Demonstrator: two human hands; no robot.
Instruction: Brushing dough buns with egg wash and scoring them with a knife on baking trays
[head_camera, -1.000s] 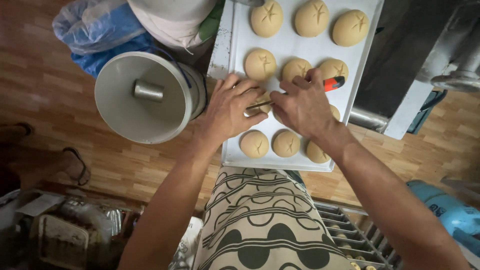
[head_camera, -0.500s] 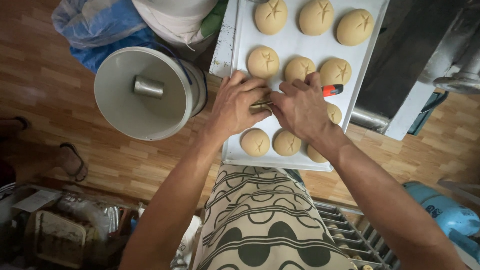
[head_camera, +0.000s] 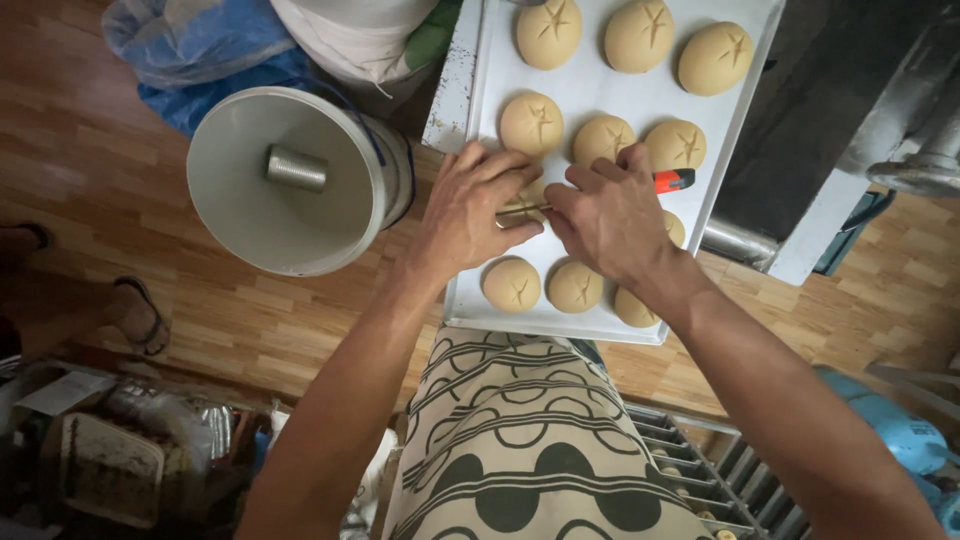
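Note:
A white baking tray (head_camera: 590, 100) holds several round dough buns with star-shaped cuts on top, such as one bun (head_camera: 531, 123) just beyond my fingers. My left hand (head_camera: 468, 215) cups a bun in the middle row, mostly hiding it. My right hand (head_camera: 610, 215) grips a utility knife with an orange and black handle (head_camera: 674, 180); its blade (head_camera: 522, 213) lies across the bun under my left hand. Three buns sit in the near row, one of them (head_camera: 512, 285) below my left wrist.
A white bucket lid with a metal can on it (head_camera: 290, 180) stands left of the tray. Blue and white bags (head_camera: 200, 45) lie behind it. A metal machine (head_camera: 900, 130) is at the right. A wire rack (head_camera: 700, 470) sits below. Someone's sandalled foot (head_camera: 135, 315) rests at the left.
Both hands have stayed on the middle-row bun, with the knife drawn slightly across it. The view has shifted a little.

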